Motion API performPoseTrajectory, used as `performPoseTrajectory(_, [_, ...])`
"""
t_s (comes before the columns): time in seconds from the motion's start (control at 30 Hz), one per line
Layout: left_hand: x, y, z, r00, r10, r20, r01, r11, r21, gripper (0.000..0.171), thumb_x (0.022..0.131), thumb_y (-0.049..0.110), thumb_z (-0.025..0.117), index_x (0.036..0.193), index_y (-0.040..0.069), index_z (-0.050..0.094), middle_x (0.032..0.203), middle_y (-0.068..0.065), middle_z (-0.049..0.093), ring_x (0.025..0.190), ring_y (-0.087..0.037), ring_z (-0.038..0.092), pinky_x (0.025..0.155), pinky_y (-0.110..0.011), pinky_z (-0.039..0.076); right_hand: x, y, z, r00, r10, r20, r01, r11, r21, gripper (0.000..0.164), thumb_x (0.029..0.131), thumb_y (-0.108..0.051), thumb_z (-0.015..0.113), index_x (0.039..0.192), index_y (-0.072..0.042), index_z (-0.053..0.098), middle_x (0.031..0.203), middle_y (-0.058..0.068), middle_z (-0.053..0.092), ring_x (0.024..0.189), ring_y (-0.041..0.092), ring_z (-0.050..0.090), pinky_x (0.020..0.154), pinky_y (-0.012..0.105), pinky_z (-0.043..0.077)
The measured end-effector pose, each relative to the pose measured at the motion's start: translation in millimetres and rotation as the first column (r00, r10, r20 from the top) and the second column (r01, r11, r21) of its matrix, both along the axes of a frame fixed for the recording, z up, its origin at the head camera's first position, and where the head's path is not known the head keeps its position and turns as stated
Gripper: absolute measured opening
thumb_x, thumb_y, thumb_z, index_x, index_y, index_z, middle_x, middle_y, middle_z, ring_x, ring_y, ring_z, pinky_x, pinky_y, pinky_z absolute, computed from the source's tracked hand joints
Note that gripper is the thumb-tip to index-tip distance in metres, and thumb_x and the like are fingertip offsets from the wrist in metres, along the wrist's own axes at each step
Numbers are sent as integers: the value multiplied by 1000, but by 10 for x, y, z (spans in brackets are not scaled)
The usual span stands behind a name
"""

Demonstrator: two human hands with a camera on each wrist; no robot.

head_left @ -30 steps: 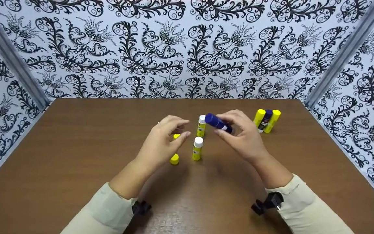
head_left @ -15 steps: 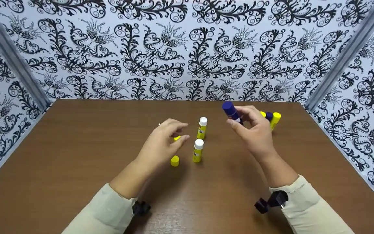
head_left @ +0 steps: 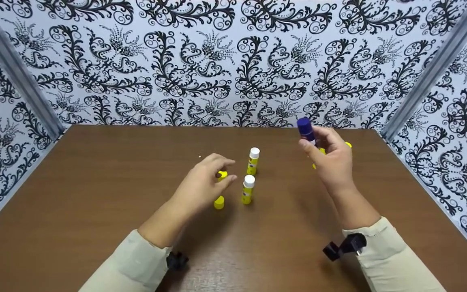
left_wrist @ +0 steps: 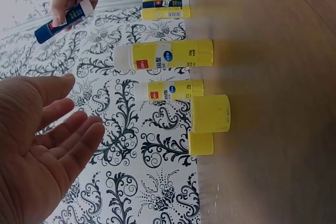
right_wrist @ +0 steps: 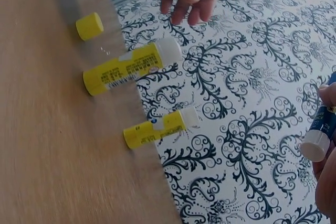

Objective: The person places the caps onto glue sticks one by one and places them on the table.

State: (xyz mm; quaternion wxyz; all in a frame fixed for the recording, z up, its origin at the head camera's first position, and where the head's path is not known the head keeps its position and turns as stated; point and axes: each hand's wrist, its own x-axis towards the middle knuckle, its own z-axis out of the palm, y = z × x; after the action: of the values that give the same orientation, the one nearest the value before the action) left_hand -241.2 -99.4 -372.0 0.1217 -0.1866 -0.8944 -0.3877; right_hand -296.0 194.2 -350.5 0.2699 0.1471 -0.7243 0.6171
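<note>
My right hand (head_left: 335, 162) grips a dark blue glue stick (head_left: 305, 129), raised above the table with its blue end up; its white end (right_wrist: 315, 145) shows in the right wrist view. My left hand (head_left: 199, 182) hovers over the table, fingers loosely bent and holding nothing. Beside its fingertips stand two yellow glue sticks with white tops, a nearer one (head_left: 247, 190) and a farther one (head_left: 253, 161). Two yellow caps sit to their left, the near cap (head_left: 219, 202) below the left hand and the far cap (head_left: 222, 174) partly hidden by it.
Behind the right hand, a group of glue sticks (left_wrist: 166, 4), yellow on both sides of a blue one, stands at the back right, mostly covered in the head view. Patterned walls (head_left: 209, 61) enclose the brown table (head_left: 108, 174) at the back and sides.
My right hand has carried the blue glue stick rightward and away from me, tipping it more upright, and now covers most of the back-right group. The left hand has barely moved.
</note>
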Motion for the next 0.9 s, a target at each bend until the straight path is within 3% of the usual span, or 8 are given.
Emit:
performPoseTrajectory(0.13, [-15, -15, -14, 1000, 4, 31, -3, 1000, -30, 37, 96, 20, 77, 131, 12, 70, 127, -3, 67, 112, -23, 68, 100, -38, 60, -20, 34, 25, 999, -28, 29, 29, 999, -15, 30, 88, -5, 82, 117, -3, 74, 92, -2, 73, 74, 14, 59, 50, 18, 50])
performPoseTrajectory(0.33, [-26, -38, -39, 996, 17, 86, -11, 997, -75, 43, 95, 23, 77, 136, 14, 67, 132, -2, 64, 117, -27, 67, 104, -40, 57, -48, 80, 58, 997, -60, 49, 62, 997, -44, 31, 89, -7, 81, 120, -4, 73, 97, -3, 74, 81, 14, 62, 65, 18, 55])
performPoseTrajectory(0.5, [-36, -39, -52, 996, 15, 84, -5, 992, -123, 44, 95, 23, 78, 137, 14, 67, 133, -3, 65, 118, -26, 67, 105, -42, 56, -81, 158, 95, 995, -85, 56, 91, 989, -116, 31, 89, -5, 81, 119, -5, 74, 100, -1, 73, 84, 17, 61, 70, 20, 54])
performPoseTrajectory(0.73, [-37, -32, -75, 992, 10, 125, 17, 977, -212, 49, 95, 27, 78, 140, 14, 64, 136, -5, 63, 122, -25, 65, 109, -45, 53, -161, 322, 129, 988, -120, 99, 140, 963, -230, 29, 88, -5, 82, 116, -7, 75, 101, 1, 73, 88, 18, 60, 72, 20, 53])
performPoseTrajectory(0.9, [-51, -39, -130, 987, -14, 160, 50, 973, -224, 52, 95, 26, 78, 142, 13, 62, 136, -8, 62, 121, -28, 65, 108, -47, 54, -230, 473, 110, 985, -115, 129, 150, 937, -314, 32, 88, -5, 83, 119, -6, 74, 104, 4, 72, 93, 18, 62, 79, 19, 56])
